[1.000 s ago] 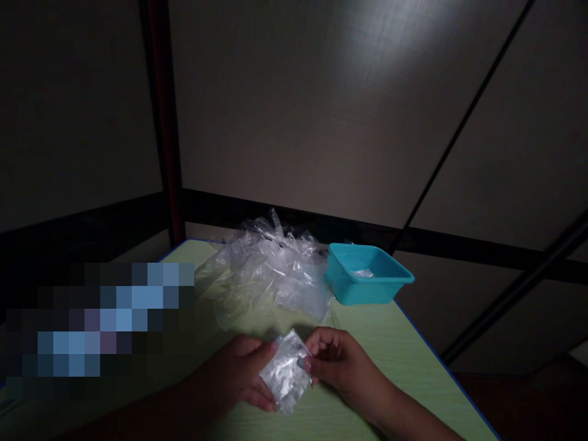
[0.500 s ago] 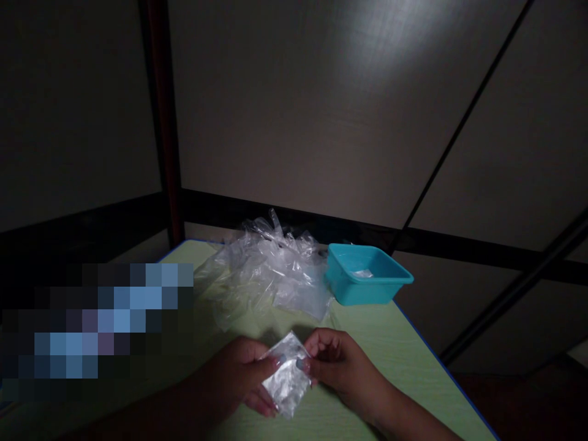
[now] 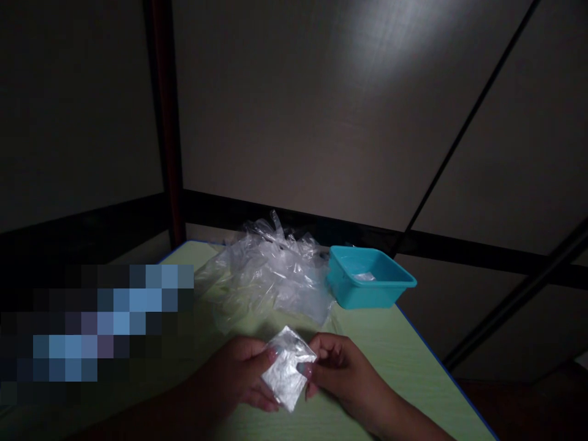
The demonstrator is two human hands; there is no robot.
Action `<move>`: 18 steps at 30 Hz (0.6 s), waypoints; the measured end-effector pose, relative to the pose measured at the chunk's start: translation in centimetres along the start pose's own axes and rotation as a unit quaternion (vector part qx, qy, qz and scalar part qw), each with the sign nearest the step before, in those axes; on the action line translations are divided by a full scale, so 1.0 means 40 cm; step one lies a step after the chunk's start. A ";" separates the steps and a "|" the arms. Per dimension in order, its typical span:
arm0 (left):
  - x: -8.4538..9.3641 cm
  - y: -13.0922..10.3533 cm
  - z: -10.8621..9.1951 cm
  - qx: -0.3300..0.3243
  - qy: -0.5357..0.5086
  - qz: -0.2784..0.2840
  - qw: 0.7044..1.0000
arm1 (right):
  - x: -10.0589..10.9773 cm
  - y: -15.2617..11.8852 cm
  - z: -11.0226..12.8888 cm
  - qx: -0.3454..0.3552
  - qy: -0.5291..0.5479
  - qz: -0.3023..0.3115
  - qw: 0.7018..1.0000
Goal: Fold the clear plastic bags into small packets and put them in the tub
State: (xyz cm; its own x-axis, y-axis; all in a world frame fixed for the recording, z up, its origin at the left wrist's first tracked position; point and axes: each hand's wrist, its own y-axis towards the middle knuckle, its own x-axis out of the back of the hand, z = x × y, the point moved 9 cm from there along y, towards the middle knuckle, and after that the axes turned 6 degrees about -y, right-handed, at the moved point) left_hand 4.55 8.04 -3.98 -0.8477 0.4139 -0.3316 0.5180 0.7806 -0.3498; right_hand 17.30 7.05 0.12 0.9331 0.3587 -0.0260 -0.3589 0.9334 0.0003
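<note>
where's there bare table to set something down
The green tabletop is bare between teal basket, right hand and blue right edge. Crowded: the back, with clear plastic bags beside the basket, and front middle, where left hand and right hand hold a folded plastic packet.

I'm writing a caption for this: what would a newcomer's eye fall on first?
Probably the bright turquoise tub, on the right side of the pale green table, with a small shiny piece inside. Just left of it spreads a heap of crinkled clear plastic. Nearer, low in the middle, a shiny squarish packet catches the light, held between the left hand and the right hand.
</note>
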 end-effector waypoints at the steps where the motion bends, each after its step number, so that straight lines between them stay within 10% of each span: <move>1: -0.001 0.000 0.000 -0.002 -0.001 -0.002 1.000 | 0.000 0.000 -0.001 0.001 0.003 -0.001 1.000; 18: 0.002 0.020 0.024 0.035 -0.027 -0.012 0.999 | 0.013 -0.004 -0.005 -0.020 0.017 -0.023 0.999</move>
State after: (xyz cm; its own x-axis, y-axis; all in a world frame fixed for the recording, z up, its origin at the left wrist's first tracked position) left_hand 5.00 8.26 -5.12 -0.8532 0.3687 -0.3690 0.5065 0.7547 -0.4170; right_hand 17.85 7.07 -0.10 0.9477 0.3136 -0.0594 -0.3163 0.9477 -0.0425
